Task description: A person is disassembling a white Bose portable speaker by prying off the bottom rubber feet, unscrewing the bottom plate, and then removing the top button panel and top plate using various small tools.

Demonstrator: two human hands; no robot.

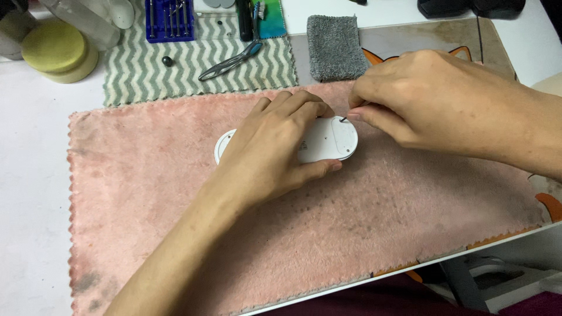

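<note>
A white oval device [328,140] lies flat on a pink cloth [146,193]. My left hand [272,149] covers its left half and grips it by the sides, thumb on the near edge. My right hand [421,99] comes in from the right, its fingertips pinched on a thin dark tool [345,117] whose tip touches the device's upper right end. Most of the tool is hidden inside my fingers.
A grey-and-white zigzag cloth [193,64] at the back holds dark tweezers [231,59], a small black ball [167,61] and a blue screwdriver set [170,20]. A grey towel [333,47] lies to its right. Yellow round sponges [58,50] sit at the far left.
</note>
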